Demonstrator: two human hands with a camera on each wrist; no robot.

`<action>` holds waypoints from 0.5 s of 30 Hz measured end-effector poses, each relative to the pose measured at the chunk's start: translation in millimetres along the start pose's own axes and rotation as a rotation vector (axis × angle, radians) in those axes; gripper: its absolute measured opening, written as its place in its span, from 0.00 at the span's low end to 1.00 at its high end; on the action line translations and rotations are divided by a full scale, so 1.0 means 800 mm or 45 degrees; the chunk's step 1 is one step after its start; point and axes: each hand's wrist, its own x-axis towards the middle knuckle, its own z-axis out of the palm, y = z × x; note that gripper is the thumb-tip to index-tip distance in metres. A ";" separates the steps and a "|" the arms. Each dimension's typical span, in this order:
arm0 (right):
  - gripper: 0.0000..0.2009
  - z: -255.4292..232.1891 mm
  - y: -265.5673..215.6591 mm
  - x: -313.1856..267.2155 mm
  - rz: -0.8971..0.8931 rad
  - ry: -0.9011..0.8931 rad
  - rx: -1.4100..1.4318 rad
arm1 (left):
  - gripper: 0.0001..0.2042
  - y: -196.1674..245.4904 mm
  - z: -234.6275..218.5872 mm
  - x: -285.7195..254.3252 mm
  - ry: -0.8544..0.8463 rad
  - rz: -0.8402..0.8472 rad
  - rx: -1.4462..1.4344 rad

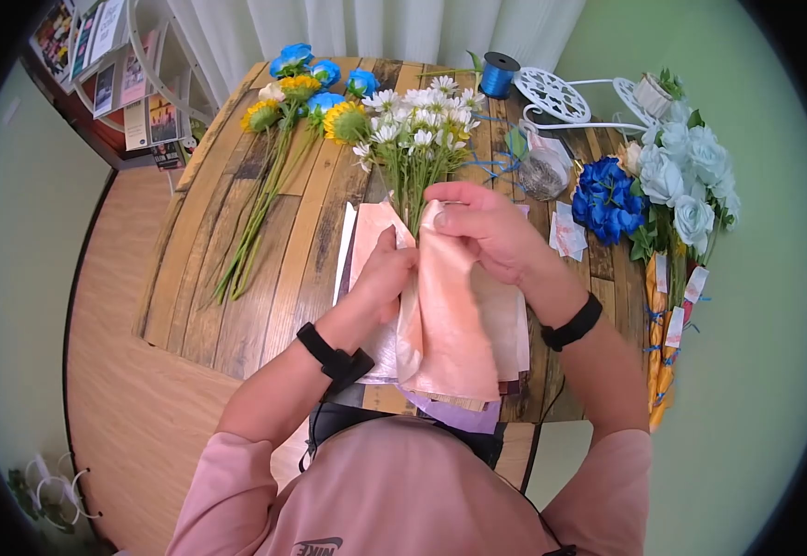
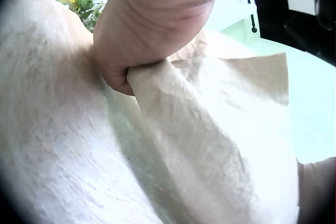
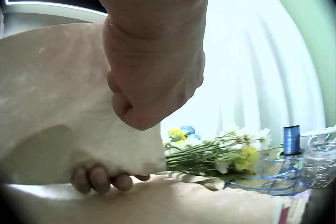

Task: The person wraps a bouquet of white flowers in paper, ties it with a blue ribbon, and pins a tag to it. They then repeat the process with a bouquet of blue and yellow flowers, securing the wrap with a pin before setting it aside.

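A bunch of white daisies [image 1: 422,125] lies heads away from me, its green stems [image 1: 410,199] running into a sheet of peach wrapping paper [image 1: 454,320]. My left hand [image 1: 387,278] grips the folded paper low around the stems. In the right wrist view, left fingertips [image 3: 100,178] show below the sheet's edge. My right hand [image 1: 491,232] pinches the upper corner of the paper between thumb and fingers, just right of the stems. The lower stem ends are hidden inside the paper. More peach and white sheets [image 1: 505,324] lie flat underneath.
Sunflowers [image 1: 346,122] and blue roses [image 1: 292,60] lie at the back left. A blue ribbon spool [image 1: 499,76], a jar [image 1: 542,176] and a white metal stand [image 1: 556,97] are behind. Blue hydrangea [image 1: 607,199] and pale roses [image 1: 686,167] crowd the right edge.
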 end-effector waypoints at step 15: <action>0.12 0.011 0.056 0.004 0.316 0.268 -0.057 | 0.12 0.024 -0.019 -0.038 -0.296 -0.146 -0.326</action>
